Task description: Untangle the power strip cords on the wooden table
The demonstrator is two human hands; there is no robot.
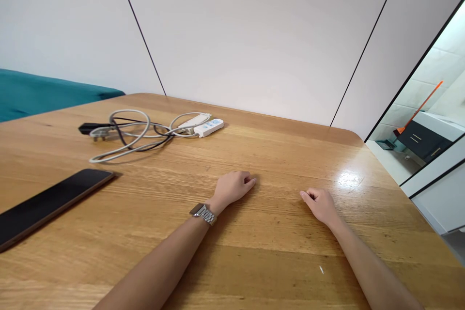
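My left hand (234,187) rests on the wooden table (269,256) near its middle, fingers curled into a loose fist with nothing showing in it. A watch (203,213) with a metal band is on that wrist. To the right, my right hand (320,204) also lies on the tabletop, its fingers curled and nothing visible inside. The two hands are apart. Beyond my left hand, toward the back left, lie tangled grey and black cables (136,143) with a plug (100,132) and a white power strip (209,127). A dark tablet (51,203) lies flat at the left.
A white panelled wall (250,34) stands behind the table's far edge. Teal upholstery (47,92) shows at the far left. Through an opening at the right are an orange broom (421,109) and a dark cabinet (423,140). A small white mark (321,270) is on the tabletop.
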